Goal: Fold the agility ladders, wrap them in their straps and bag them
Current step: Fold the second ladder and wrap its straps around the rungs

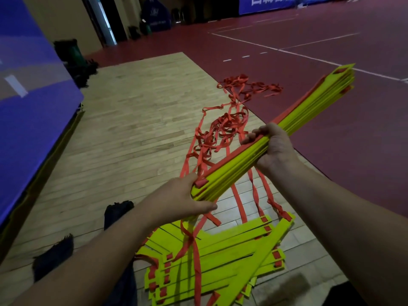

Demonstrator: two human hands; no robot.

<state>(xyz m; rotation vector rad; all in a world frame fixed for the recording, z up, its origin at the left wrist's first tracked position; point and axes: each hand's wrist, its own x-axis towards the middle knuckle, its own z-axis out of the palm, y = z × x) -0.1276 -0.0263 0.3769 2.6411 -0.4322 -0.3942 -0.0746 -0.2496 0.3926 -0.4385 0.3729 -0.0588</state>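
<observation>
I hold a stacked bundle of yellow ladder rungs [309, 104] with red strap ends, slanting from lower left up to the right. My left hand [176, 199] grips its near end. My right hand [271, 149] is wrapped around its middle. Red straps [223, 133] trail from the bundle and lie tangled on the floor beyond it. A second pile of yellow rungs [220, 257] lies fanned out on the wooden floor below my hands, with red straps running across it.
A dark bag [119, 212] and another dark cloth [53, 255] lie on the wood floor at lower left. A blue mat or wall [28, 111] rises on the left. Red court flooring [331, 51] with white lines stretches to the right and far side.
</observation>
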